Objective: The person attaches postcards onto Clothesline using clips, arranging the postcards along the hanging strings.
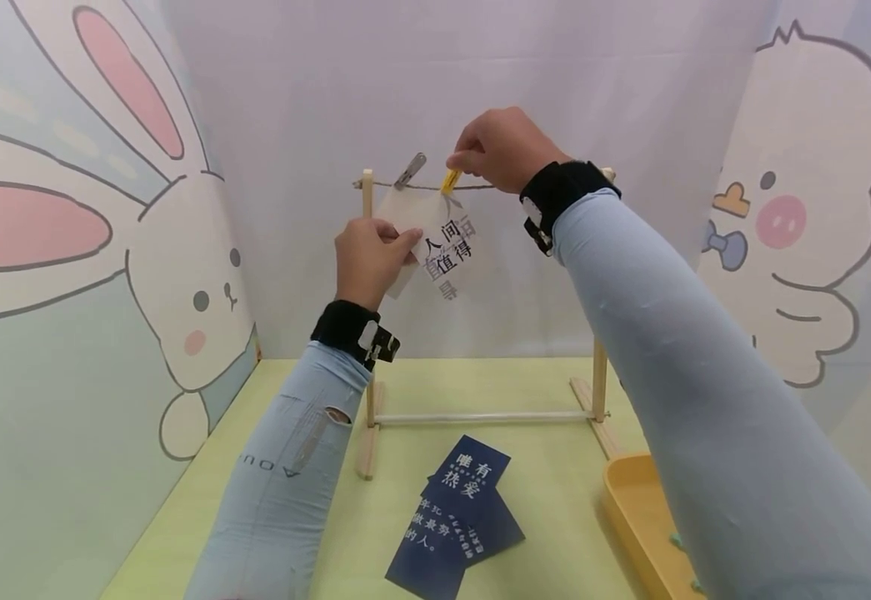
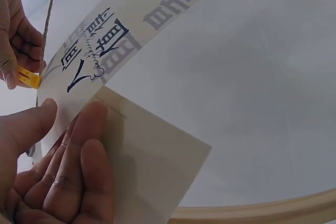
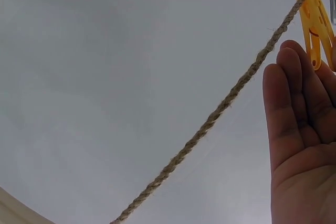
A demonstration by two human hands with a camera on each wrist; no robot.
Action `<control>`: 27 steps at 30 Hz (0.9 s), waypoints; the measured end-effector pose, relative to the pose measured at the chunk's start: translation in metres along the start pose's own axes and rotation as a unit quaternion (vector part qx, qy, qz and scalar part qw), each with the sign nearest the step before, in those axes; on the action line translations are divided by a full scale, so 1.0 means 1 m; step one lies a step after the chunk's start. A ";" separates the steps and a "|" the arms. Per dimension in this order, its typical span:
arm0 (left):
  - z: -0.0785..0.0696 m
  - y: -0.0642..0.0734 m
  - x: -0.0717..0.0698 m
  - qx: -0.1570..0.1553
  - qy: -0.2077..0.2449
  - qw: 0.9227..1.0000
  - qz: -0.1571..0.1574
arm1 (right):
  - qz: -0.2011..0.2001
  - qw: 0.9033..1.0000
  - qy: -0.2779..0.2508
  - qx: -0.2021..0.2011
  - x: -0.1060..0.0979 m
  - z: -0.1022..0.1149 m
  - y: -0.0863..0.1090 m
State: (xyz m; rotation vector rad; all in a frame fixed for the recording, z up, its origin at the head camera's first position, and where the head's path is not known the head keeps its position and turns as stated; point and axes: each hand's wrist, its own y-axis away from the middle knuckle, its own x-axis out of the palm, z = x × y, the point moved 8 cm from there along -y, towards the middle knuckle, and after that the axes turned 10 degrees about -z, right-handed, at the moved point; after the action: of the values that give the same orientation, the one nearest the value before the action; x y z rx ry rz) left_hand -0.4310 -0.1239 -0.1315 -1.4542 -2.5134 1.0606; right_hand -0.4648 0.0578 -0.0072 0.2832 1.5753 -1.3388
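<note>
My right hand (image 1: 508,148) pinches a yellow clothespin (image 1: 450,181) at the rope (image 3: 210,121); in the right wrist view its nose sits over the rope and a white paper edge. Below it slants a white card (image 1: 465,242) printed with dark characters. Thumb and fingers of my left hand (image 1: 363,260) pinch this card by its left side. A grey clothespin (image 1: 410,171) stands on the rope to the left, at the top of a second pale card (image 2: 157,156), partly hidden behind the left hand and the printed card.
The rope spans a wooden frame with posts (image 1: 599,379) and a pale lower bar (image 1: 480,417). Several dark blue cards (image 1: 435,533) overlap on the yellow-green table (image 1: 555,500). A yellow tray (image 1: 630,508) stands at right, partly behind the right sleeve. Printed curtains surround the table.
</note>
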 end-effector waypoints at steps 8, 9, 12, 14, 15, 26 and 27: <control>0.004 0.002 0.001 -0.014 0.013 1.000 0.016 | -0.008 1.000 0.005 0.000 -0.002 -0.001 0.000; 0.004 0.002 0.001 -0.015 0.013 1.000 0.016 | -0.009 1.000 0.006 -0.001 -0.003 0.000 0.000; 0.004 0.001 0.000 -0.016 0.018 1.000 0.016 | -0.015 1.000 0.008 -0.001 -0.006 0.001 0.000; 0.003 0.000 -0.001 -0.017 0.028 0.999 0.013 | -0.018 1.000 0.006 -0.001 -0.007 0.003 0.000; 0.004 0.000 -0.001 -0.018 0.030 0.999 0.012 | -0.019 1.000 0.005 0.000 -0.007 0.003 0.001; -0.002 -0.005 -0.014 -0.012 0.015 1.000 -0.015 | -0.017 1.000 0.010 0.013 -0.001 -0.004 0.000; -0.002 -0.005 -0.014 -0.012 0.015 1.000 -0.014 | -0.017 1.000 0.011 0.015 -0.001 -0.005 -0.001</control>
State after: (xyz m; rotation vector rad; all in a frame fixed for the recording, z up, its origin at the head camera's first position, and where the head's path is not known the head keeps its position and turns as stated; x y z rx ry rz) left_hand -0.4259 -0.1352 -0.1228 -1.4244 -2.5268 0.9987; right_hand -0.4677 0.0622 -0.0069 0.2912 1.5851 -1.3916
